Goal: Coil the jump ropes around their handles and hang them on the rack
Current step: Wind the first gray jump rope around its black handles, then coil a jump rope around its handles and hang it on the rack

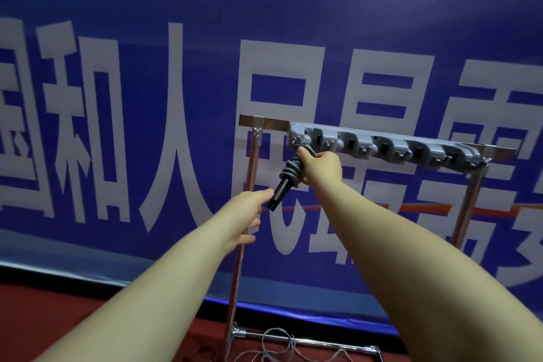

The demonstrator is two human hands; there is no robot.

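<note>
black jump-rope handles wound with grey rope point(289, 182) sit tilted in your right hand point(321, 166), fingers curled round the coiled upper part, just under the leftmost hook of the grey plastic hook strip point(382, 145) on the chrome metal rack point(249, 173). your left hand point(246, 214) reaches toward the bare lower end of the handles, fingers relaxed and released, its fingertip at the handle tip. loose grey rope point(282, 345) lies on the red floor point(58, 317) by the rack's base.
</note>
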